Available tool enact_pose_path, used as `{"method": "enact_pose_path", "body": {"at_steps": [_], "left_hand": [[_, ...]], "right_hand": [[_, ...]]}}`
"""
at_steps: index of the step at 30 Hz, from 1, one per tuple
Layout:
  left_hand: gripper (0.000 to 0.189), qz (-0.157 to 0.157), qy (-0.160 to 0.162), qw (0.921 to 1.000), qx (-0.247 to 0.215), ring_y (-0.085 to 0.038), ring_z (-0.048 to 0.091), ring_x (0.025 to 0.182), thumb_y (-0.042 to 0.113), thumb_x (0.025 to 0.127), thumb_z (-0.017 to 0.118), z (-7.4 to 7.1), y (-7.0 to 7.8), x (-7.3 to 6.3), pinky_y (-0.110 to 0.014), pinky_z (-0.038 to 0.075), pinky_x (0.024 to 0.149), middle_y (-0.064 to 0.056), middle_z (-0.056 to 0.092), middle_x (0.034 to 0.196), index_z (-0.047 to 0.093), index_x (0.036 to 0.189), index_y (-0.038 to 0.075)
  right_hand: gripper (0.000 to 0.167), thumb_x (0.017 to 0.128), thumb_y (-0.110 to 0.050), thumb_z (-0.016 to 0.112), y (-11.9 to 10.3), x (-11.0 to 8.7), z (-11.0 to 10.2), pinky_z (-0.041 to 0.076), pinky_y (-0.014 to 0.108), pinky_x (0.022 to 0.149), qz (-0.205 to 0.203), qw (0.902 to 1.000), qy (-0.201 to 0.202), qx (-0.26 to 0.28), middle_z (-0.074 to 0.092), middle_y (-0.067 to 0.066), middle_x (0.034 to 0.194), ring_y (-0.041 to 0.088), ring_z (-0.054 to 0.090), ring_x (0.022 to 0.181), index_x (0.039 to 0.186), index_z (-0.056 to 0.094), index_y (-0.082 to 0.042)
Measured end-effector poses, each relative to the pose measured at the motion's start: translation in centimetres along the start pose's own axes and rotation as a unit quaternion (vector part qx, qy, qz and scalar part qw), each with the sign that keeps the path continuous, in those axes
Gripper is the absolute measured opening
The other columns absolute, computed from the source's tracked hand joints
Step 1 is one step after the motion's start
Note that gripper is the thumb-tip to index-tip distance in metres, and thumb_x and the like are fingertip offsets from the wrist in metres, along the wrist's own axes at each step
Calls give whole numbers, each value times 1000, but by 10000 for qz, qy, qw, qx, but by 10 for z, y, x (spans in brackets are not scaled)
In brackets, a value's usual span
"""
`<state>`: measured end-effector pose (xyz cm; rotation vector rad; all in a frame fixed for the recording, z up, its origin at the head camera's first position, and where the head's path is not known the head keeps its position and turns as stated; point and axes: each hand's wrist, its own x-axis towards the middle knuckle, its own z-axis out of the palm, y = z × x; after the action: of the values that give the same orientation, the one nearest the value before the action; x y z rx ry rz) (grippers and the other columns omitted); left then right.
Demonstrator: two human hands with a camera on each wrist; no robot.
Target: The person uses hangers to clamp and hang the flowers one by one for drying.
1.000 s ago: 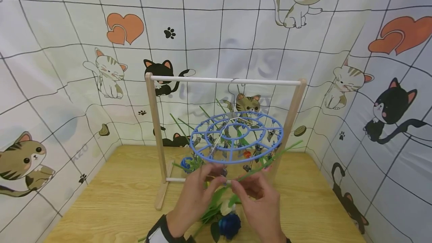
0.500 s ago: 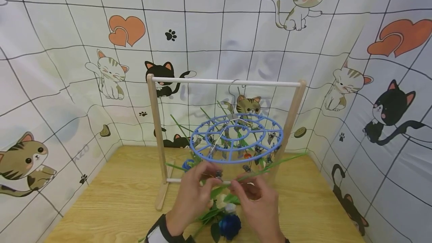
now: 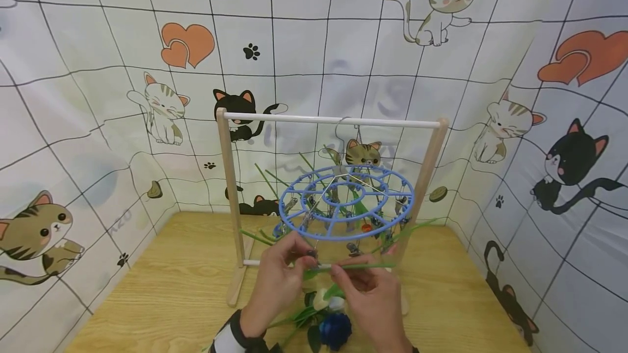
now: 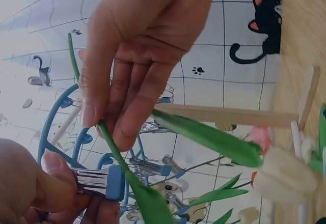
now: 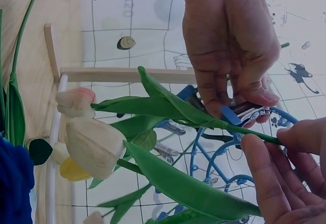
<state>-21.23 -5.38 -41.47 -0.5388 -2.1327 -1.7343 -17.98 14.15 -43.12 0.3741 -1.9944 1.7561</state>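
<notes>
My left hand pinches a metal clip with blue tips, below the near rim of a round blue clip hanger. My right hand pinches the green stem of an artificial flower. In the right wrist view the stem runs past the clip's blue tips; I cannot tell whether they grip it. A long green leaf leads toward a pinkish-white tulip. Close by is a white tulip; what supports it is hidden.
The hanger hangs from the white rail of a wooden stand. Several flowers and stems hang in its other clips. A blue rose and pale flowers lie on the wooden table. Cat-print cloth surrounds the table.
The stem in my right hand has tilted from sloping up right to nearly level. My left hand and the clip have shifted slightly left. The hanger has swung a little.
</notes>
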Motion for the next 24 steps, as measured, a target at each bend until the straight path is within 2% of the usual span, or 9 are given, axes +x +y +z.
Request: {"method": "enact_pose_path", "body": {"at_steps": [3, 6, 10, 15, 20, 24], "left_hand": [[19, -264, -42, 9995, -143, -14, 81, 94, -2, 102, 83, -1, 2, 0, -26, 67, 87, -8, 83, 101, 75, 97, 15], [18, -366, -96, 9989, -260, -16, 81, 96, -5, 103, 80, -2, 3, 0, -26, 66, 87, -13, 82, 103, 75, 98, 12], [16, -419, -131, 9986, -310, -15, 80, 98, -3, 105, 80, -3, 3, 0, -25, 65, 89, -13, 82, 106, 76, 100, 12], [3, -301, -270, 9989, -239, -14, 80, 99, 8, 107, 80, -6, 0, -1, -24, 65, 89, -13, 84, 110, 78, 108, 9], [15, -228, -590, 9977, -224, -19, 83, 111, 15, 111, 77, -13, -6, -1, -25, 67, 97, -14, 85, 118, 79, 122, 5], [24, -330, -792, 9961, -193, -25, 82, 120, 17, 116, 73, -18, -10, -1, -25, 65, 106, -14, 84, 126, 77, 134, 3]], "right_hand": [[12, 101, -3, 91, -1, 1, 2, 75, 36, 82, 23, 10000, -38, 55, 84, 4, 104, 19, 89, 90, 107, 85, -11], [12, 101, -2, 90, -2, 1, 3, 75, 36, 82, -39, 9999, -73, 143, 85, 6, 103, 18, 89, 90, 106, 84, -10], [10, 102, -1, 89, -3, 2, 5, 75, 37, 83, -79, 9997, -91, 230, 86, 8, 102, 19, 89, 90, 107, 85, -8], [13, 103, -3, 89, -2, 0, 5, 75, 35, 85, -225, 9996, -141, 130, 86, 5, 105, 17, 89, 92, 107, 86, -14], [23, 101, 1, 89, 2, -2, 4, 74, 31, 83, -655, 9975, -194, -186, 86, 3, 108, 11, 87, 91, 114, 87, -18], [30, 101, 3, 88, 5, -4, 1, 74, 32, 84, -701, 9969, -239, -267, 89, 2, 110, 7, 87, 95, 120, 86, -19]]}}
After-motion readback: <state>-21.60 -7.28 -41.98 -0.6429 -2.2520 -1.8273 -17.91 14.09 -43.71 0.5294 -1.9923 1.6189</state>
